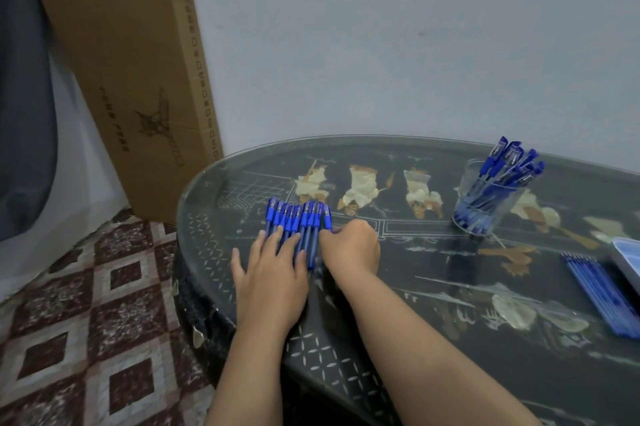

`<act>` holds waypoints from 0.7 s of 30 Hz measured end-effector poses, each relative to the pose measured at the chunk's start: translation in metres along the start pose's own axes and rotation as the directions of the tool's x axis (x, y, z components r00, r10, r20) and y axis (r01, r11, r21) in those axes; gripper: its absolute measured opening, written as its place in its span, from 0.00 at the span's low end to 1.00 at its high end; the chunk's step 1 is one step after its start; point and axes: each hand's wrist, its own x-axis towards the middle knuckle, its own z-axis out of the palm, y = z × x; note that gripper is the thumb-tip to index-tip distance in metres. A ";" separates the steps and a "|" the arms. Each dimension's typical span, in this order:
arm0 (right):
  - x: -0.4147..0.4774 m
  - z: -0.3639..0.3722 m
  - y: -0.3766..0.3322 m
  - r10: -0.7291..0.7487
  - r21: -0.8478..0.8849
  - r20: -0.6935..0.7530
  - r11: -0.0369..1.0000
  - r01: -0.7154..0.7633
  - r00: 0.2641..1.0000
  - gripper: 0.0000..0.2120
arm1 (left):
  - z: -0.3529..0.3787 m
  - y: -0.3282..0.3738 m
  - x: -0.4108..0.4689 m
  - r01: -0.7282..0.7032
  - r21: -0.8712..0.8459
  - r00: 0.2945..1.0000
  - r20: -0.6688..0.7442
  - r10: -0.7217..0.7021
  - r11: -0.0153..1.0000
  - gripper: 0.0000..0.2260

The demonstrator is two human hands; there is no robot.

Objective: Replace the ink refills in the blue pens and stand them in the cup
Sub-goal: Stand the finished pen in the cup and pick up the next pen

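Note:
Several blue capped pens (298,219) lie side by side in a row near the table's left edge, caps pointing away from me. My left hand (273,273) rests flat on the row with its fingers spread and straight. My right hand (351,247) is at the row's right end, its fingers curled round the outermost pen (327,220). A clear cup (485,207) at the back right holds several blue pens standing in it. A bundle of blue ink refills (602,297) lies at the right edge.
The dark round table (433,304) has a glass top with inlaid figures. A pale blue tray or lid (628,257) pokes in at the right edge. A large cardboard box (138,79) leans on the wall to the left, above a patterned tile floor.

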 end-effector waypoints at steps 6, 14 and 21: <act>0.005 -0.027 0.009 0.006 0.067 0.000 0.998 -0.006 1.000 0.08 | -0.001 0.000 0.001 -0.012 -0.031 1.000 -0.020 0.011 0.999 0.20; 0.014 -0.085 0.076 -0.156 -0.029 -0.179 0.988 0.153 0.971 0.10 | -0.003 0.023 0.001 -0.176 -0.125 0.968 -0.201 0.149 0.976 0.22; 0.009 -0.151 0.152 -0.391 -0.162 -0.268 0.919 0.359 0.880 0.09 | 0.021 0.094 -0.021 -0.466 -0.249 0.885 -0.145 0.443 0.849 0.24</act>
